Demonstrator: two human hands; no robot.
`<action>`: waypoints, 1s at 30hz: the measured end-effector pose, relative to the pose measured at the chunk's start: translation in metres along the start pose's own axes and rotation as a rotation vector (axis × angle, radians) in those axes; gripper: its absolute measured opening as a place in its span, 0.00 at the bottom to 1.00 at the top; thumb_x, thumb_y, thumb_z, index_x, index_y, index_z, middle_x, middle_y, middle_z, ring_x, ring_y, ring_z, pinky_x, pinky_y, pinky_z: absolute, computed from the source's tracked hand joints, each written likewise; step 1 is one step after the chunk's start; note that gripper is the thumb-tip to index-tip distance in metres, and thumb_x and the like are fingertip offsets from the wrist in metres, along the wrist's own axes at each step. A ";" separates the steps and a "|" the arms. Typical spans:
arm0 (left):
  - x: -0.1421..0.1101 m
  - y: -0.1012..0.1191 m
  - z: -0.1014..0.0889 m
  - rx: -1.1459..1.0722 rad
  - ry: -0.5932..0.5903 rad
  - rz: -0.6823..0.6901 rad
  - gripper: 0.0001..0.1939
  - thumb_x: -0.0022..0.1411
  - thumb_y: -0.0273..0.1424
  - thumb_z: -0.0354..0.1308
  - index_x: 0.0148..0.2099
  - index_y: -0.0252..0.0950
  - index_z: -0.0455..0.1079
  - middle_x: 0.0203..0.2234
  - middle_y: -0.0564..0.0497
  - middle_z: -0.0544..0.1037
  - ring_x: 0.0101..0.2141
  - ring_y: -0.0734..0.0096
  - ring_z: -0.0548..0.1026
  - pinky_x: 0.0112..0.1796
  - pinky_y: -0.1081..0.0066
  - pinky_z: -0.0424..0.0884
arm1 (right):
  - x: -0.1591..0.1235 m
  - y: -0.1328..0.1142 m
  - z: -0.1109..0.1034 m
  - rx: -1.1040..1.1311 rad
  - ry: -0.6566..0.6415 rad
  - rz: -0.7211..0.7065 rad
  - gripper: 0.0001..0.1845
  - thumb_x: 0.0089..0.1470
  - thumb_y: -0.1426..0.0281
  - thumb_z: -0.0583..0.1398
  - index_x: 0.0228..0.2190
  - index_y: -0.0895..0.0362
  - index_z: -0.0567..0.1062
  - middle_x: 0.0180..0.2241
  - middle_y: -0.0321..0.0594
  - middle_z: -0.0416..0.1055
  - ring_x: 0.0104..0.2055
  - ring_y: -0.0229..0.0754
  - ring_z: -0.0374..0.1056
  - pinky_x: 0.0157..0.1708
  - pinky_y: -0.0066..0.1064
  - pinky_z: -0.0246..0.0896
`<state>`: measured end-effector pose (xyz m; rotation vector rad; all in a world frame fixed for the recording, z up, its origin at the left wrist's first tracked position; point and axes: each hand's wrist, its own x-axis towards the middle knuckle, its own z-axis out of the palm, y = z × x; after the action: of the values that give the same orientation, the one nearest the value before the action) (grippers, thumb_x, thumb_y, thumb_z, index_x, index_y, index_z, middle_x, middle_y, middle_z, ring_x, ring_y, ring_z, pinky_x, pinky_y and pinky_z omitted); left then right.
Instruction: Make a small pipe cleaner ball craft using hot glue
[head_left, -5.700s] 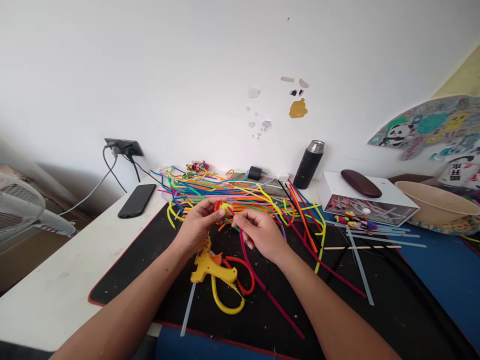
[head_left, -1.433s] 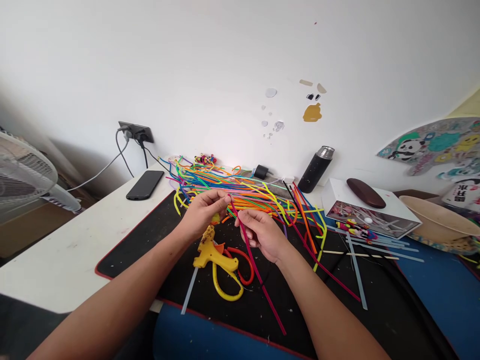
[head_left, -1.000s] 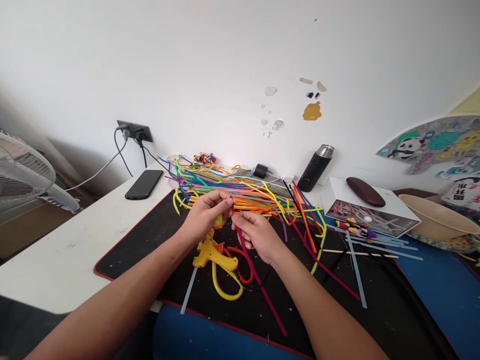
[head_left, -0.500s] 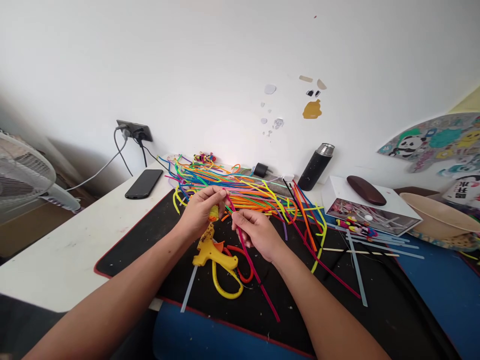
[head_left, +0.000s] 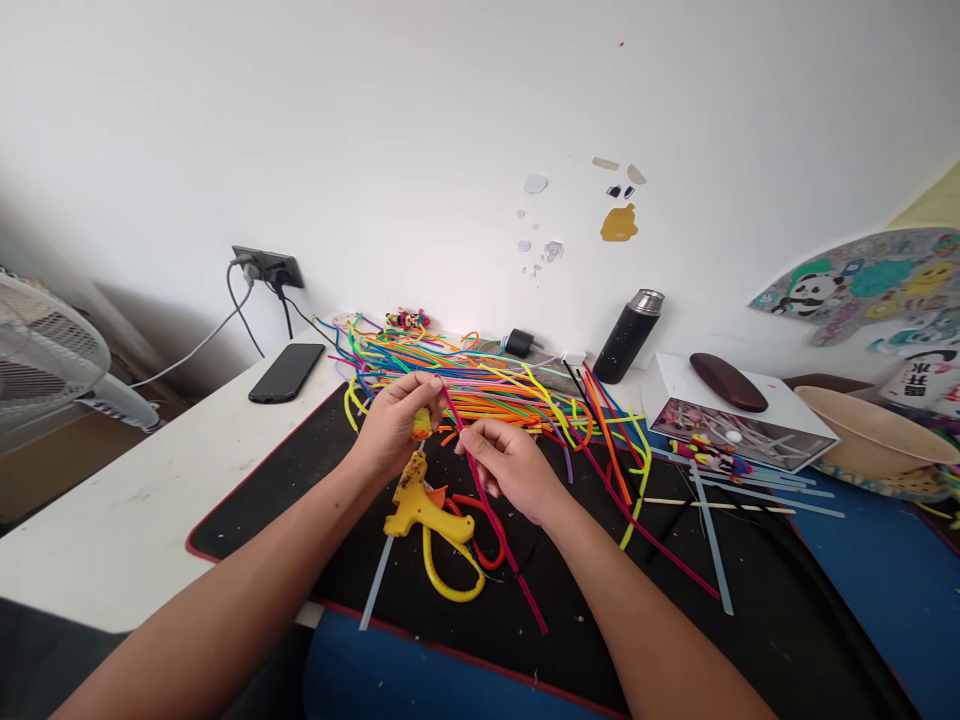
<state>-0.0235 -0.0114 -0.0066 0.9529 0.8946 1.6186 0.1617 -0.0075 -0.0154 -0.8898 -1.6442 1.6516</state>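
Note:
My left hand [head_left: 394, 430] is closed around a small yellow and orange pipe-cleaner piece [head_left: 421, 424], held above the black mat. My right hand [head_left: 510, 468] pinches a dark pink pipe cleaner [head_left: 517, 575] whose upper end reaches the piece in my left hand. Its lower end trails down over the mat toward me. Just below my hands lie a yellow glue gun [head_left: 420, 508] and scissors [head_left: 457, 565] with one yellow and one red handle. Behind my hands sprawls a heap of coloured pipe cleaners [head_left: 480, 385].
A black mat [head_left: 270, 480] covers the white desk. A phone [head_left: 286, 372] lies at back left below a wall socket [head_left: 267, 267]. A fan [head_left: 45, 360] stands far left. A black flask [head_left: 625, 336], a white box [head_left: 739, 410], a bowl [head_left: 870, 420] and clear glue sticks [head_left: 712, 540] are to the right.
The pink pipe cleaner's free end has drawn in along the mat. My hands have stayed together, working its upper end at the small piece, and my view has shifted slightly.

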 end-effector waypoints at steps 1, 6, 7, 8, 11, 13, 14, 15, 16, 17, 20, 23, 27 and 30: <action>0.001 0.000 -0.001 -0.010 0.004 -0.001 0.14 0.56 0.37 0.74 0.29 0.34 0.74 0.22 0.55 0.75 0.19 0.80 0.68 0.24 0.76 0.62 | 0.000 0.000 0.000 0.003 0.003 -0.003 0.27 0.57 0.43 0.65 0.31 0.55 0.75 0.16 0.26 0.62 0.15 0.32 0.54 0.17 0.25 0.48; 0.000 0.001 -0.001 -0.031 -0.079 -0.075 0.16 0.56 0.40 0.75 0.31 0.33 0.77 0.20 0.55 0.73 0.18 0.80 0.66 0.23 0.76 0.60 | 0.001 0.001 0.000 0.016 -0.012 -0.012 0.27 0.57 0.44 0.66 0.30 0.55 0.75 0.16 0.25 0.61 0.16 0.31 0.54 0.17 0.25 0.48; -0.001 0.001 -0.001 -0.031 -0.097 -0.090 0.16 0.55 0.41 0.76 0.33 0.33 0.78 0.19 0.56 0.72 0.18 0.80 0.66 0.22 0.76 0.60 | 0.001 0.001 0.000 0.031 -0.016 -0.007 0.27 0.57 0.44 0.66 0.30 0.56 0.75 0.16 0.26 0.61 0.16 0.31 0.53 0.17 0.24 0.48; -0.001 0.001 0.000 -0.030 -0.113 -0.100 0.17 0.54 0.41 0.76 0.34 0.32 0.80 0.18 0.56 0.72 0.17 0.80 0.66 0.22 0.76 0.59 | 0.001 0.001 -0.001 0.054 -0.018 -0.001 0.27 0.57 0.44 0.66 0.30 0.56 0.75 0.16 0.26 0.61 0.16 0.31 0.53 0.17 0.24 0.48; -0.003 0.003 0.002 -0.033 -0.151 -0.118 0.18 0.51 0.41 0.78 0.34 0.32 0.81 0.19 0.55 0.74 0.17 0.80 0.67 0.21 0.76 0.58 | 0.000 0.000 -0.001 0.138 -0.011 0.019 0.27 0.55 0.44 0.68 0.30 0.56 0.76 0.16 0.26 0.60 0.16 0.31 0.51 0.15 0.23 0.45; -0.003 0.003 0.002 -0.046 -0.165 -0.122 0.18 0.49 0.41 0.79 0.33 0.33 0.80 0.21 0.53 0.77 0.17 0.80 0.68 0.21 0.76 0.59 | -0.001 -0.002 -0.002 0.181 -0.004 0.031 0.27 0.54 0.44 0.69 0.29 0.56 0.76 0.16 0.26 0.59 0.17 0.30 0.50 0.15 0.23 0.44; -0.003 0.004 0.002 -0.050 -0.170 -0.125 0.18 0.49 0.41 0.79 0.32 0.33 0.79 0.22 0.53 0.77 0.17 0.80 0.68 0.21 0.76 0.60 | -0.001 -0.003 -0.002 0.194 -0.002 0.036 0.28 0.53 0.44 0.70 0.29 0.56 0.75 0.16 0.26 0.59 0.17 0.30 0.50 0.15 0.22 0.43; -0.003 0.004 0.001 -0.053 -0.172 -0.126 0.18 0.49 0.41 0.79 0.31 0.33 0.79 0.22 0.53 0.77 0.17 0.80 0.68 0.21 0.76 0.60 | -0.002 -0.004 -0.001 0.202 -0.001 0.041 0.28 0.52 0.44 0.70 0.29 0.56 0.75 0.16 0.26 0.59 0.17 0.30 0.50 0.15 0.22 0.43; -0.003 0.004 0.001 -0.054 -0.172 -0.126 0.18 0.49 0.40 0.79 0.30 0.33 0.78 0.21 0.53 0.77 0.17 0.80 0.68 0.21 0.76 0.61 | -0.002 -0.005 -0.001 0.204 -0.003 0.045 0.28 0.52 0.43 0.70 0.29 0.57 0.76 0.16 0.26 0.59 0.17 0.30 0.50 0.15 0.22 0.43; -0.003 0.004 0.001 -0.052 -0.171 -0.125 0.18 0.50 0.40 0.79 0.30 0.33 0.77 0.21 0.54 0.77 0.17 0.80 0.68 0.21 0.76 0.61 | -0.003 -0.005 -0.001 0.200 -0.005 0.047 0.29 0.52 0.43 0.70 0.30 0.57 0.76 0.16 0.26 0.59 0.17 0.30 0.50 0.15 0.22 0.42; -0.002 0.003 0.001 -0.040 -0.166 -0.112 0.19 0.50 0.41 0.79 0.29 0.33 0.76 0.20 0.55 0.75 0.17 0.80 0.68 0.21 0.76 0.62 | -0.003 -0.007 -0.001 0.157 -0.010 0.027 0.30 0.54 0.41 0.68 0.33 0.57 0.77 0.17 0.27 0.61 0.16 0.30 0.51 0.15 0.23 0.42; -0.002 0.002 0.000 -0.002 -0.149 -0.070 0.18 0.52 0.40 0.78 0.30 0.33 0.76 0.20 0.55 0.74 0.18 0.80 0.68 0.22 0.77 0.63 | -0.002 -0.005 0.001 0.061 -0.015 -0.019 0.30 0.55 0.41 0.67 0.35 0.57 0.78 0.16 0.26 0.62 0.15 0.31 0.52 0.15 0.24 0.45; -0.003 -0.002 -0.002 0.060 -0.149 -0.032 0.16 0.55 0.41 0.76 0.31 0.34 0.77 0.19 0.56 0.72 0.19 0.79 0.68 0.23 0.76 0.63 | -0.001 -0.001 0.004 -0.028 -0.017 -0.035 0.29 0.57 0.41 0.66 0.32 0.57 0.76 0.15 0.25 0.60 0.15 0.31 0.52 0.17 0.25 0.48; -0.003 -0.004 -0.003 0.068 -0.163 -0.045 0.16 0.56 0.41 0.76 0.31 0.35 0.77 0.19 0.56 0.73 0.19 0.78 0.68 0.24 0.76 0.65 | -0.001 0.003 0.003 -0.043 -0.025 -0.040 0.29 0.59 0.42 0.64 0.31 0.56 0.76 0.15 0.25 0.59 0.15 0.31 0.52 0.18 0.26 0.48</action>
<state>-0.0239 -0.0134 -0.0114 1.0885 0.8571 1.4577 0.1593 -0.0100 -0.0183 -0.8556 -1.7096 1.6120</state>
